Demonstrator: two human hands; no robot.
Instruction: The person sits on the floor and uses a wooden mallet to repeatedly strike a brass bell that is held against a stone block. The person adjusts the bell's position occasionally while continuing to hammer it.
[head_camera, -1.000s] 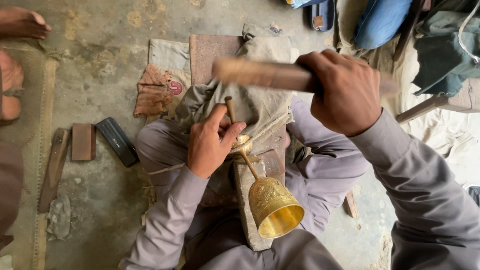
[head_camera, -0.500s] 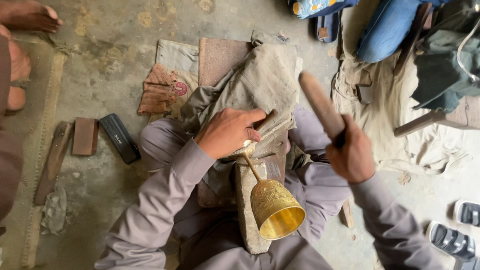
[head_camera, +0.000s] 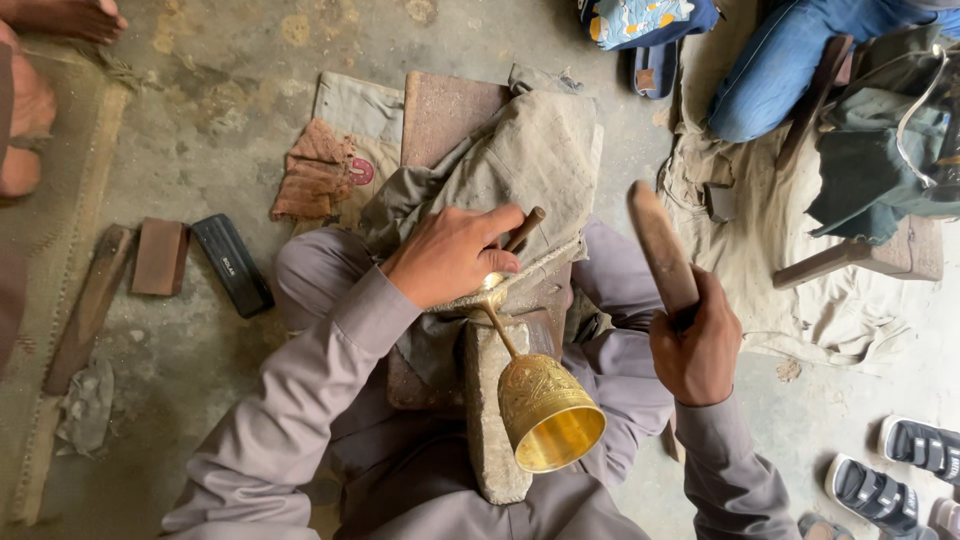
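A brass goblet (head_camera: 548, 412) lies on its side across a stone block (head_camera: 490, 400) in my lap, its open cup toward me and its thin stem running up to its foot. My left hand (head_camera: 450, 252) presses on the goblet's foot and pinches a small wooden-handled punch (head_camera: 524, 229) against it. My right hand (head_camera: 697, 345) is off to the right, closed around a wooden mallet stick (head_camera: 660, 245) that points up and away, clear of the goblet.
A grey cloth (head_camera: 530, 160) and a reddish board (head_camera: 440, 110) lie beyond my knees. A black case (head_camera: 232, 265), a brick-coloured block (head_camera: 160, 257) and a wooden strip (head_camera: 88, 305) lie left. Another person's bare foot (head_camera: 70, 18) sits top left; a person's blue-trousered leg (head_camera: 780, 60) and sandals (head_camera: 900, 485) are on the right.
My right hand swung the mallet stick from high over the work down and to the right, then lifted it slightly upright. My left hand shifted on the goblet's foot with the punch.
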